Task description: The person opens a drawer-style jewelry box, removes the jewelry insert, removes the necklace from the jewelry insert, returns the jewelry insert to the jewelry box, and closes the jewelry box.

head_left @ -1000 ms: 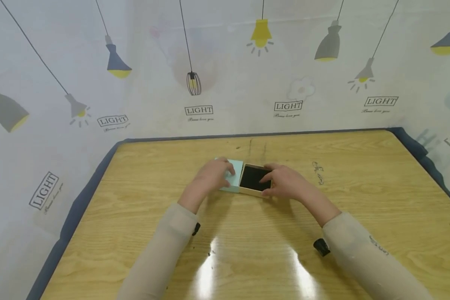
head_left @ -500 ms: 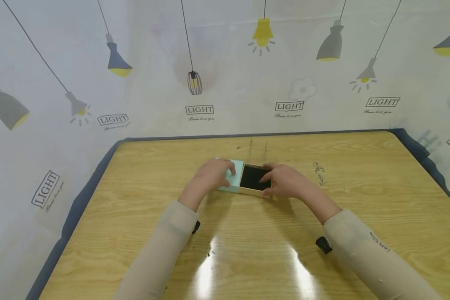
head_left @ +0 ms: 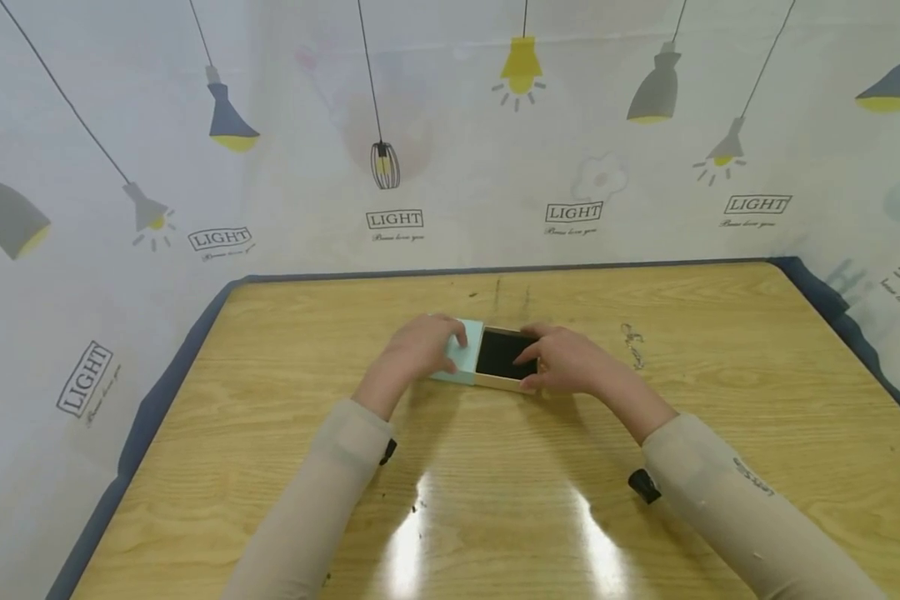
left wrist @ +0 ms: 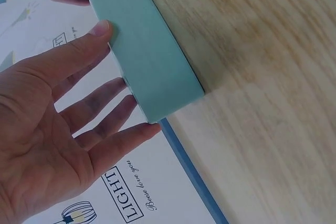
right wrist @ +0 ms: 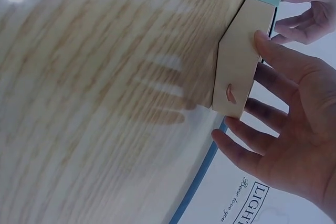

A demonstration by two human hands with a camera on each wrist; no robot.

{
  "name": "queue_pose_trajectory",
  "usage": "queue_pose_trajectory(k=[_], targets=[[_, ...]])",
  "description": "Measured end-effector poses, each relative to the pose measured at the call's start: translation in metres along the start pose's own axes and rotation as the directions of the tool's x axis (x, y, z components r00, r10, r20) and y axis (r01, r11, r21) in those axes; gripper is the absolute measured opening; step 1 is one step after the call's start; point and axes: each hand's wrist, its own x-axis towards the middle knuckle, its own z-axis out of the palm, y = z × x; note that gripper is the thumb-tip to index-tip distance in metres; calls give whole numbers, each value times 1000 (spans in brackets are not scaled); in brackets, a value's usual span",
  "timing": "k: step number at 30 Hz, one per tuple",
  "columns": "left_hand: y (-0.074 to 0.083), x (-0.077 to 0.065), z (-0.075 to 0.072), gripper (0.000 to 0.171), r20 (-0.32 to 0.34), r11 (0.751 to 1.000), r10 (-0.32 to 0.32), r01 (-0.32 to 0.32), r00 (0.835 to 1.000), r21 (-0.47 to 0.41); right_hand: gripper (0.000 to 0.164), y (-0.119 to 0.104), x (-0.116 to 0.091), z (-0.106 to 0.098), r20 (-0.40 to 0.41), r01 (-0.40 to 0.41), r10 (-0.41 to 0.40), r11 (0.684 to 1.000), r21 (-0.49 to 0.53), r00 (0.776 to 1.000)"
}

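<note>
A slide-out box lies on the table, its pale teal sleeve (head_left: 470,358) on the left and its beige tray (head_left: 501,383) drawn out to the right. Inside the tray a flat black surface (head_left: 497,353) faces up. My left hand (head_left: 414,346) grips the sleeve, thumb on the near side and the other fingers over the top and end. With my right hand (head_left: 567,360) I hold the tray near its outer end, thumb against the near wall. A small brown tab (right wrist: 231,94) shows on the tray's end in the right wrist view.
The box rests on a wood-grain table (head_left: 292,350) with a dark blue edge. Behind it stands a pale wall covering (head_left: 480,167) printed with lamps. Pen scribbles (head_left: 633,346) mark the tabletop right of the box.
</note>
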Motion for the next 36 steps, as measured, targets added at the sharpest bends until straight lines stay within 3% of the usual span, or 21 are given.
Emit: queue_pose_trajectory(k=[6,23,29,36], targets=[[-4,0,-2,66,-3,999,-30,30,1000,-17,38,-1,2,-1,20,-8,8,1000,3,1000],[-8,8,-6,68,39,993,-89,92,995,-80,39,0,0,-1,9,30,-30,1000,-7,1000],[-12,9,-9,68,52,995,-63,66,997,-69,38,0,8,-4,39,62,-63,998,20,997],[-17,16,-12,67,59,1000,3,-2,998,-13,38,7,17,-3,72,19,-23,998,52,997]])
